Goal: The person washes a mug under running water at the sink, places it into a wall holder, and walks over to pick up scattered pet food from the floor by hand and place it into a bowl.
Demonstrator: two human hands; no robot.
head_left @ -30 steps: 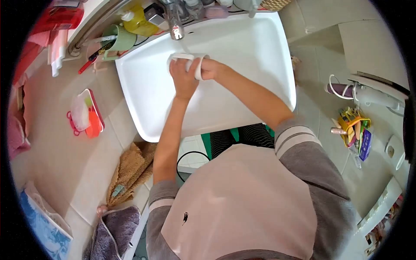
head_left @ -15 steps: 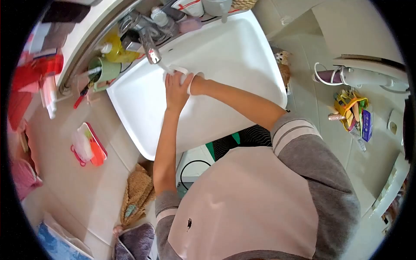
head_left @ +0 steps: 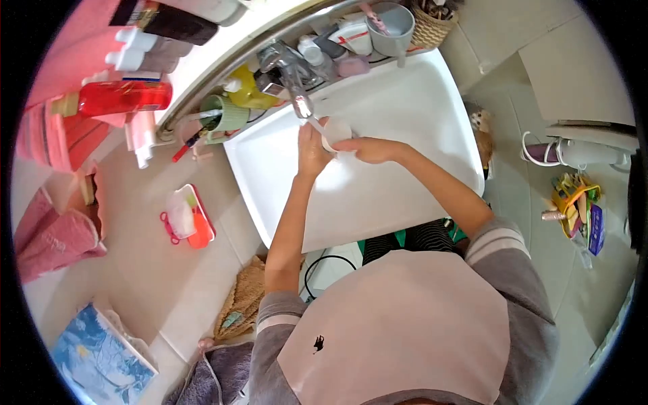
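A white cup-like object [head_left: 339, 132] is held between both hands under the metal faucet [head_left: 302, 104], with water running at it, over the white sink [head_left: 405, 196]. My left hand [head_left: 312, 152] is closed on its left side, just below the spout. From the right, my right hand [head_left: 371, 149] grips the lower right edge of the same object with its fingers together. The fingertips of the left hand are partly hidden by the stream and the object.
Behind the sink stand a green cup [head_left: 233, 113], a yellow bottle [head_left: 250, 88], a grey cup [head_left: 391, 30] and a woven basket [head_left: 432, 27]. A wall holder [head_left: 201, 229] and a brown towel [head_left: 243, 297] hang left. A yellow basket [head_left: 577, 196] is at the right.
The view has swung, so the sink appears shifted. The white object has been turned and now shows a rounder face; my right hand has moved from inside or behind its rim to its lower right edge.
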